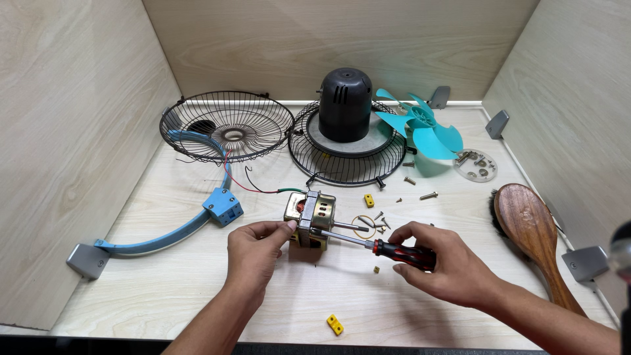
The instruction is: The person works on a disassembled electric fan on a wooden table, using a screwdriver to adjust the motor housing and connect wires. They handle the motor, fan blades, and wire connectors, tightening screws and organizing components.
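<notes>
On the wooden bench | we find grilles, cover, blade already off | left hand fingers pinch motor at centre | right hand grips screwdriver, tip at motor | we judge motor screws remain.

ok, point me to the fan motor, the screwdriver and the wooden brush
fan motor (pixel 314 215), head view, on its brass-coloured housing.
screwdriver (pixel 397 250), head view, on the red and black handle.
wooden brush (pixel 527 220), head view, on the back of its head.
</notes>
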